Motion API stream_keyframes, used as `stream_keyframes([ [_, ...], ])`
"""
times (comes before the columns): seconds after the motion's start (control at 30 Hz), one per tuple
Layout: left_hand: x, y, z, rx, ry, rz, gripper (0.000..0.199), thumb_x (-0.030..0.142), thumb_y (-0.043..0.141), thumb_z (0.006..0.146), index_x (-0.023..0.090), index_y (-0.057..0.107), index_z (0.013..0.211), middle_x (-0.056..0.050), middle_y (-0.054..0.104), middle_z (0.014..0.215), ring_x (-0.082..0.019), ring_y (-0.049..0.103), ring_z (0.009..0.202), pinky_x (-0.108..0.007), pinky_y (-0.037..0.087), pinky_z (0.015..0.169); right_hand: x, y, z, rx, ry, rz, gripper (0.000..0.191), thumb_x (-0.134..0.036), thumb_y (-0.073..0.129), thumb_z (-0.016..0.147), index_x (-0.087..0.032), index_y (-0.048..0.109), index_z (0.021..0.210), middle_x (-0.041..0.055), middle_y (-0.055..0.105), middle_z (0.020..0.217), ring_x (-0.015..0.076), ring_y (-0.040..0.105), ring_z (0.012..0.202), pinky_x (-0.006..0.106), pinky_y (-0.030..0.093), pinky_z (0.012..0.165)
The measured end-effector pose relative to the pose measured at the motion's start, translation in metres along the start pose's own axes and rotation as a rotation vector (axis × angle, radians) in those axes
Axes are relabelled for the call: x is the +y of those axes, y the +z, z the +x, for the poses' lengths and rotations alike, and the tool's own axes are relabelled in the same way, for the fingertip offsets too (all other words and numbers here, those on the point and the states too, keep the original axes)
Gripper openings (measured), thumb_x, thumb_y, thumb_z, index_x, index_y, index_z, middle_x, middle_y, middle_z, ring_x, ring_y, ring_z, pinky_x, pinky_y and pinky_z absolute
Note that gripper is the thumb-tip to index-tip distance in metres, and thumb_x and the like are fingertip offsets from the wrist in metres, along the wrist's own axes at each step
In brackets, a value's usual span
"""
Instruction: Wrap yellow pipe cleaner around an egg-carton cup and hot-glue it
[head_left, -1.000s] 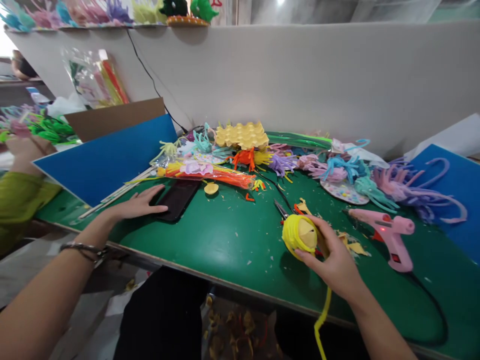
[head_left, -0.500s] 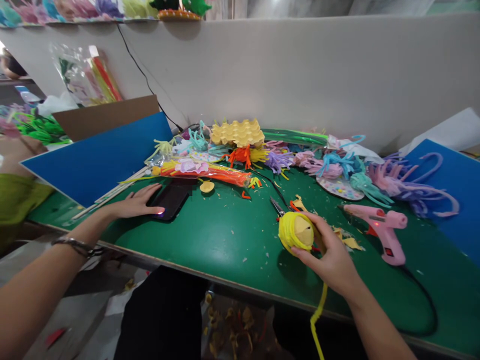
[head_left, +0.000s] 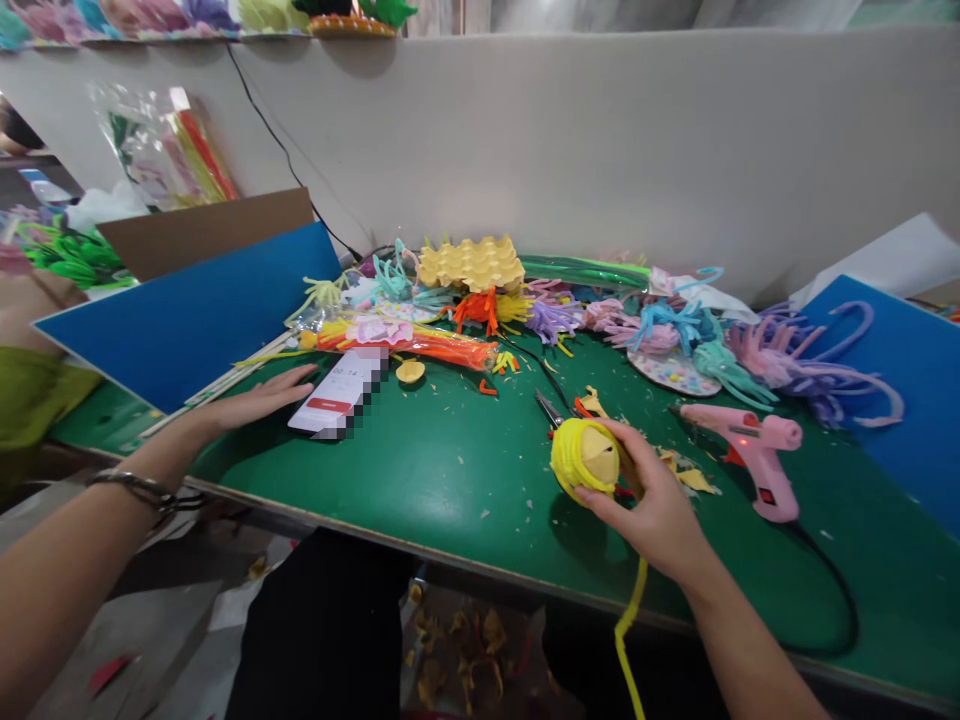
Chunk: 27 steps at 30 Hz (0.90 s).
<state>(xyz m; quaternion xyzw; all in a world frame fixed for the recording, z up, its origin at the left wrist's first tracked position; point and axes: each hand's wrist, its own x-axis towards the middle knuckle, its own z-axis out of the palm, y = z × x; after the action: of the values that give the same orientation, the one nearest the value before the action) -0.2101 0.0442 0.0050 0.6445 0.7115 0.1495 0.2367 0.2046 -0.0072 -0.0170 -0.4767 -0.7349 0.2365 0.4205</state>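
Observation:
My left hand (head_left: 262,398) is at the left edge of a phone (head_left: 337,395), fingers stretched out and holding nothing. The phone lies on the green table with its screen lit, part of it pixelated. My right hand (head_left: 649,490) grips a ball (head_left: 589,460) wrapped in yellow pipe cleaner, with a pale yellow end left bare. A loose yellow strand (head_left: 628,640) hangs from it past the table's front edge. Behind the ball, scissors (head_left: 549,408) are partly hidden. Right of my hand, a pink glue gun (head_left: 757,450) lies with a red light on.
Bagged orange and yellow pipe cleaners (head_left: 427,345), a yellow egg carton (head_left: 471,263) and coloured pipe-cleaner tufts line the back. Blue boards (head_left: 202,310) flank the table (head_left: 435,470). A co-worker's green sleeve (head_left: 45,400) shows at far left. Scraps lie near the scissors.
The phone screen has turned from dark to lit. My left thumb has come off the screen and the hand has drawn back slightly left. My right hand still holds the ball.

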Motion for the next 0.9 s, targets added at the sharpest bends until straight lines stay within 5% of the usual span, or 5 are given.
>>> stream_keyframes([
  [0.1, 0.013, 0.002, -0.004, 0.340, 0.035, -0.229, 0.029, 0.041, 0.045, 0.082, 0.018, 0.056, 0.095, -0.004, 0.065, 0.109, -0.024, 0.051, 0.109, -0.034, 0.036, 0.094, -0.001, 0.003, -0.001, 0.035, 0.022, 0.020, 0.045, -0.036, 0.065, 0.070, -0.023, 0.050, 0.110, 0.0072, 0.060, 0.111, 0.0217, 0.060, 0.100, 0.033, 0.051, 0.084],
  [0.23, 0.044, 0.022, -0.020, 0.573, 0.119, -0.383, 0.013, 0.031, 0.036, 0.085, 0.022, 0.038, 0.076, 0.006, 0.050, 0.057, -0.014, 0.052, 0.069, -0.027, 0.043, 0.075, -0.001, 0.005, -0.001, 0.025, 0.036, 0.001, 0.046, -0.037, 0.065, 0.069, -0.023, 0.050, 0.111, 0.0070, 0.060, 0.113, 0.0218, 0.060, 0.102, 0.033, 0.050, 0.085],
  [0.5, 0.144, 0.088, -0.050, 0.009, 0.742, -0.670, 0.025, 0.038, 0.036, 0.089, 0.020, 0.042, 0.073, 0.009, 0.043, 0.041, -0.006, 0.038, 0.036, -0.018, 0.033, 0.042, 0.004, 0.006, 0.000, 0.046, 0.030, -0.029, 0.047, -0.039, 0.065, 0.070, -0.023, 0.051, 0.111, 0.0074, 0.060, 0.113, 0.0232, 0.059, 0.104, 0.034, 0.049, 0.088],
  [0.67, 0.185, 0.103, -0.031, -0.078, 0.747, -1.049, 0.023, 0.036, 0.036, 0.089, 0.020, 0.041, 0.073, 0.011, 0.037, 0.039, -0.005, 0.031, 0.032, -0.018, 0.028, 0.038, 0.005, 0.005, 0.000, 0.042, 0.007, -0.065, 0.045, -0.040, 0.064, 0.070, -0.023, 0.051, 0.110, 0.0074, 0.060, 0.112, 0.0232, 0.059, 0.103, 0.034, 0.050, 0.086],
  [0.9, 0.173, 0.122, -0.029, -0.149, 0.621, -1.070, 0.027, 0.036, 0.040, 0.086, 0.019, 0.040, 0.065, 0.009, 0.040, 0.044, -0.004, 0.034, 0.037, -0.018, 0.029, 0.040, 0.000, 0.007, -0.002, 0.039, 0.013, -0.061, 0.045, -0.036, 0.064, 0.071, -0.023, 0.050, 0.111, 0.0072, 0.061, 0.113, 0.0229, 0.059, 0.104, 0.034, 0.048, 0.088],
])
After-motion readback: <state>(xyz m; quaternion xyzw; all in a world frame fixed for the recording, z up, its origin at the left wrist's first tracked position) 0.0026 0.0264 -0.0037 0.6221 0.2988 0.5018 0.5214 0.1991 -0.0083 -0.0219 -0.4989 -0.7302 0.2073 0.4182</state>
